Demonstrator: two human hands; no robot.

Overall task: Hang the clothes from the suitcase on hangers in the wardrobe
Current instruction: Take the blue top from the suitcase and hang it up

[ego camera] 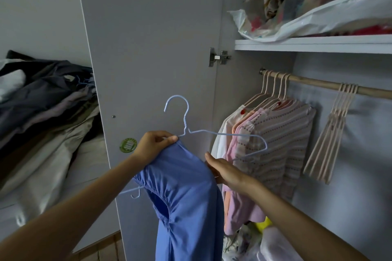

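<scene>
A blue garment [186,203] hangs in front of me, half threaded on a light blue wire hanger [222,134] whose hook points up. My left hand [153,144] pinches the garment's top edge against the hanger's left shoulder near the neck. My right hand [222,170] grips the cloth on the garment's right side, just under the hanger's bare right arm. The hanger's left tip sticks out below my left forearm. The wooden wardrobe rail [322,83] is up to the right, and the suitcase is out of view.
Several tops [273,144] hang on pink hangers at the rail's left end; a bunch of empty pink hangers [331,133] hangs further right. The open wardrobe door [148,48] stands behind my hands. Dark clothes [42,99] pile at left. Bagged bedding [318,2] fills the upper shelf.
</scene>
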